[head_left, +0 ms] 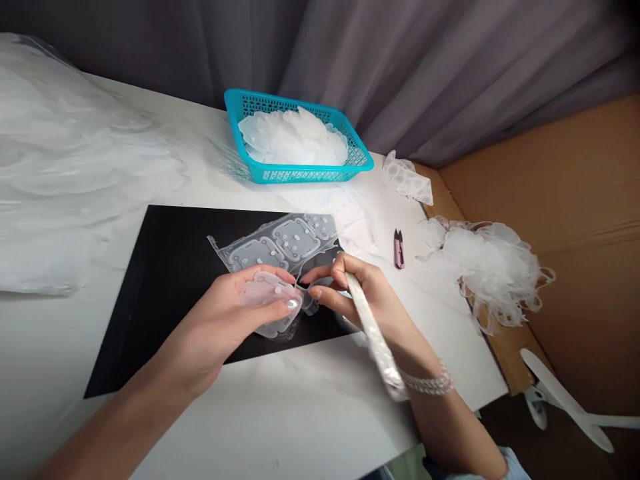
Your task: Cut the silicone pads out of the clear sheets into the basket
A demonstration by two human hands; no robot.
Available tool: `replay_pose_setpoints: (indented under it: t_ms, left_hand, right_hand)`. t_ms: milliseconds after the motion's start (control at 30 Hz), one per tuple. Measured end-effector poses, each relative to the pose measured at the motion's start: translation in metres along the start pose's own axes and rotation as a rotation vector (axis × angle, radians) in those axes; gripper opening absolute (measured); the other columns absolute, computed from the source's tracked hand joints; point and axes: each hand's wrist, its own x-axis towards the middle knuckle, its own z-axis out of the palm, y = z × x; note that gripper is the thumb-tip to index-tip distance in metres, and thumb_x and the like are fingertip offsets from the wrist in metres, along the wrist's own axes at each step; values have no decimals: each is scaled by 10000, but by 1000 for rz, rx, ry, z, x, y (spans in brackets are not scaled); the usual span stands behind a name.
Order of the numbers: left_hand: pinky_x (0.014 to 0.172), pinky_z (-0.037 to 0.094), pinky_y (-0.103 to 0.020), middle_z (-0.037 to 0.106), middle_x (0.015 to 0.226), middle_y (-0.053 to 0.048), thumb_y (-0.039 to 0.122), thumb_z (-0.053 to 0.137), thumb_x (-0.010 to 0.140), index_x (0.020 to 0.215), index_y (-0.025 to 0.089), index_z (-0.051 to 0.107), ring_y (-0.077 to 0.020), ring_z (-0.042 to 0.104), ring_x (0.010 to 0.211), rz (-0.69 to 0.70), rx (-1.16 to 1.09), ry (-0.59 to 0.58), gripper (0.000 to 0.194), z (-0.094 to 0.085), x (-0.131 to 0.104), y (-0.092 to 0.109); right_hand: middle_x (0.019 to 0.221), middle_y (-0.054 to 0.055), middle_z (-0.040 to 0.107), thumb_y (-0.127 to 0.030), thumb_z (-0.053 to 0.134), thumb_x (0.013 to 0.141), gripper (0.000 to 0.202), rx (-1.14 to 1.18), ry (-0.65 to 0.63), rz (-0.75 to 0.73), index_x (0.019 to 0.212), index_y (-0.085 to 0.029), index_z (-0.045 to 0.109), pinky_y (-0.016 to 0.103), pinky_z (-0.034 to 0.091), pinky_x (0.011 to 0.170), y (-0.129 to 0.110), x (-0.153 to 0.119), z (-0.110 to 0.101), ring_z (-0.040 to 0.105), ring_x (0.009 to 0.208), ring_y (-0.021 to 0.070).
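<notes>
My left hand [240, 300] is closed on a translucent, rounded plastic piece [267, 320] with small raised knobs, thumb on top and fingers behind. My right hand [365, 287] grips a slim tool with a whitish wrapped handle [373, 333], which slants down toward me; its working tip is hidden. The right thumb and index finger are close to the piece's right edge, where bits of clear film hang. Behind both hands, a clear moulded sheet [280, 243] with several similar rounded shapes lies on a black mat [165, 267].
A turquoise basket [300, 176] holding a pile of translucent white pieces stands at the back. Small pink-handled thread snips [399, 250] lie to the right. Beyond them sits a heap of ring-like plastic scraps [493, 267] beside a cardboard wall [560, 233]. Stacked clear sheets [65, 160] cover the left.
</notes>
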Motion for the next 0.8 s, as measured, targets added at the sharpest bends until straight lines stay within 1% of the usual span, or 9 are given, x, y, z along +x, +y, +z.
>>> replay_pose_setpoints:
  t_ms: [100,300,433,600,700,800]
  left_hand:
    - [784,491,-255,727,836,38,442,791,767,985,280,691,-145,668,861,12,44,24,290,3,0,-2]
    - [712,489,-232,716,844,42,462,785,764,1025,299,685,-132,651,791,-32,136,53,324,1,-1,0]
    - [606,454,-221,692,787,37,508,768,758,1049,306,685,-136,617,715,1,235,31,364,-3,1,-2]
    - [593,446,-216,713,792,29,535,760,747,1092,327,677,-154,630,735,-2,260,-2,411,-5,0,1]
    - [549,421,-217,710,772,15,509,774,725,1107,313,679,-175,636,733,-36,257,-7,440,-4,-2,4]
    - [571,437,-217,711,761,15,459,781,727,1130,313,672,-172,641,732,-38,211,-44,442,-5,-1,5]
  right_hand:
    - [950,52,732,-273,738,870,413,99,-40,25,729,-214,354,257,492,697,1,-1,4,627,764,133]
    - [885,47,733,-241,779,837,421,190,-6,41,687,-203,388,255,500,697,0,-4,9,641,768,142]
    - [867,47,732,-268,781,838,425,184,1,42,672,-201,395,257,509,685,0,-4,11,643,754,144]
    - [846,40,716,-256,755,857,412,134,-11,-9,678,-206,387,263,505,668,1,-3,12,627,733,140]
    - [837,32,704,-263,737,871,416,97,-5,-41,677,-210,373,263,503,647,2,-4,13,612,710,135]
    - [842,26,695,-251,720,884,415,76,8,-73,677,-212,361,263,506,644,3,-5,15,607,710,132]
